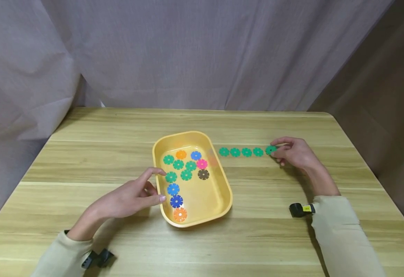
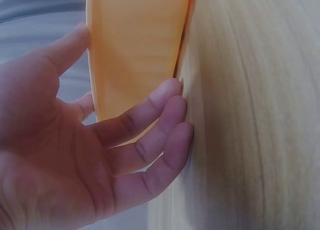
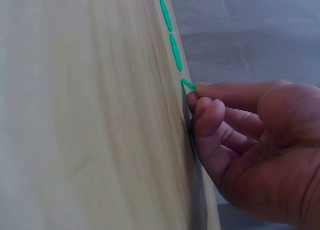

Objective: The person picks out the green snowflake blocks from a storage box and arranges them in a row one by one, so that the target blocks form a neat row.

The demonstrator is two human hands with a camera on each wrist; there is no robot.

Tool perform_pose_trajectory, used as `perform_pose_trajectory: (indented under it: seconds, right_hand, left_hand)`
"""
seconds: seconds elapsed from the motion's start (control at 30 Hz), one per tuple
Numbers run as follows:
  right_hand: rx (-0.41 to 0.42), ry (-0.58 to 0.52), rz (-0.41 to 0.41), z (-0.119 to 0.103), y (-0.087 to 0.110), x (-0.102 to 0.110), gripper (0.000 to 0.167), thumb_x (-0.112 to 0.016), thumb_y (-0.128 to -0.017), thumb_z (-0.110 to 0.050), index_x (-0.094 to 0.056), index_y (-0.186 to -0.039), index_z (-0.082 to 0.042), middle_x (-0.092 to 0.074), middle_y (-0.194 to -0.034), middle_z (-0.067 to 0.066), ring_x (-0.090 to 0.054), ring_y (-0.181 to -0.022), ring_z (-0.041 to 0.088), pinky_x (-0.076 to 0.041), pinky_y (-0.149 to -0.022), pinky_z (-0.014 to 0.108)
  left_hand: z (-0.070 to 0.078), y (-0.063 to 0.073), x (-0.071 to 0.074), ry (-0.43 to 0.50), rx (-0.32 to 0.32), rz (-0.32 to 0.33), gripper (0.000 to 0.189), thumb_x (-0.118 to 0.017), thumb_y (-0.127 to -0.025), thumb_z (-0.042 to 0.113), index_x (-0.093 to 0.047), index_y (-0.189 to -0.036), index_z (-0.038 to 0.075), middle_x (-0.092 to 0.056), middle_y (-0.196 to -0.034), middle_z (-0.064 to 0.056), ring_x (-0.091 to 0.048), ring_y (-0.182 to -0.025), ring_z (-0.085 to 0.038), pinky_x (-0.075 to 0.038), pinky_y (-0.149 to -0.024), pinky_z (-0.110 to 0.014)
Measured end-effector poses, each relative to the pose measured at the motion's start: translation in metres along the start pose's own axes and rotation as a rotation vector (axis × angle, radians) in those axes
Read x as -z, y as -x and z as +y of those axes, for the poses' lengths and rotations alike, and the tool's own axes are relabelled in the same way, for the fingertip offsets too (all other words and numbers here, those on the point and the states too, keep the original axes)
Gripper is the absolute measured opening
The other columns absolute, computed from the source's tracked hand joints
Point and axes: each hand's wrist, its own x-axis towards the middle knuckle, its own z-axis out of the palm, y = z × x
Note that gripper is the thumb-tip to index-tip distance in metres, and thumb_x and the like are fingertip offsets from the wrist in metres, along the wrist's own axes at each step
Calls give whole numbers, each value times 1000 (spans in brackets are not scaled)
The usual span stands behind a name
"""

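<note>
A yellow plastic tray (image 1: 219,204) stands on the table, with notched flower-shaped discs lying inside. My left hand (image 1: 129,196) holds its left rim: thumb and index finger reach over the edge. In the left wrist view the other fingers (image 2: 167,145) bend along the outer wall (image 2: 135,50). To the right of the tray, several green discs (image 1: 246,152) lie flat in a straight row. At the row's right end, my right hand (image 1: 295,154) pinches another green disc (image 1: 271,149) between thumb and finger. The right wrist view shows this disc (image 3: 188,85) tilted, its lower edge at the tabletop.
Inside the tray are several green discs (image 1: 186,175), blue ones (image 1: 176,201), orange ones (image 1: 180,214), a pink one (image 1: 202,164) and a dark brown one (image 1: 203,174). The wooden table (image 1: 257,246) ends at a grey curtain (image 1: 174,54) behind.
</note>
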Motion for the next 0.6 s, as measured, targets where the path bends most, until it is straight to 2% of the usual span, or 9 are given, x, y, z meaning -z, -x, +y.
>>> perform_pose_trajectory:
  seconds: [0.23,0.6]
  right_hand:
    - [-10,57,-1,1,1,1,46,-70,-99,-5,-56,-141,7,-69,-73,-2,-61,-66,10,-54,-60,27]
    - [-1,106,2,3,1,1,46,-72,-98,-7,-59,-139,5,-67,-70,-3,-56,-60,10,-50,-58,28]
  left_hand:
    - [0,1,0,13,-5,-6,64,-69,-103,42,-33,-153,23,-74,-106,-6,-72,-93,-17,-54,-85,-40]
    - [-1,0,0,19,-14,-8,65,-69,-103,41,-33,-154,22,-74,-106,-7,-71,-93,-17,-53,-85,-40]
